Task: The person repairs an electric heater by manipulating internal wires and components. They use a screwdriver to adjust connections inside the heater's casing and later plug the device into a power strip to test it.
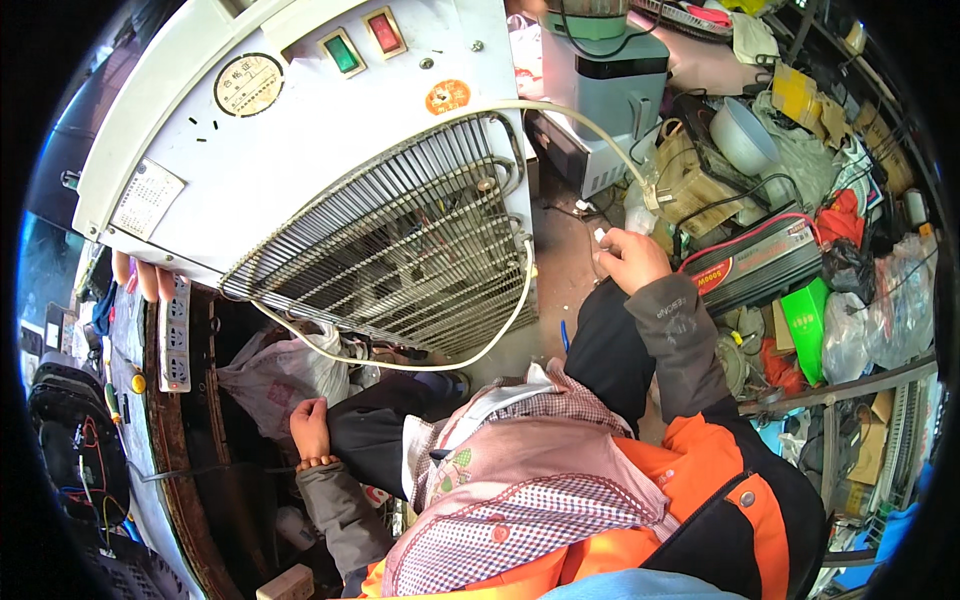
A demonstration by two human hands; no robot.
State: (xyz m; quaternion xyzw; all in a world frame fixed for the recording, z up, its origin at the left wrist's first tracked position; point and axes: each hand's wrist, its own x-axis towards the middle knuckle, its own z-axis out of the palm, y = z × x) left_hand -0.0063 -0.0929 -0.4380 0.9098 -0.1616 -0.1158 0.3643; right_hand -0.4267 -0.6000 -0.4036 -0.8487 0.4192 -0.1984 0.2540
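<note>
Right hand: here it is, the right hand (637, 262) out over the right knee, fingertips drawn close, pinching a small white piece (600, 235).
Left hand: down beside the left knee goes the left hand (311, 430), fingers loosely curled; can't tell if they hold anything.
Other fingers: another person's fingers (147, 279) show at the panel's lower left edge.
Floor: reddish floor (560, 265) between appliance and knee.
Room: power strip (175, 335) at left; pale bowl (745, 137), green box (805, 328) and dark ribbed box (765, 262) crowd the right.
White appliance: it stands before the person, this white appliance (300, 170), switches and wire grille (400, 240) facing them; grille's long upper edge slants up rightward.
White piece: tip up-left, toward the grille; long axis unclear.
</note>
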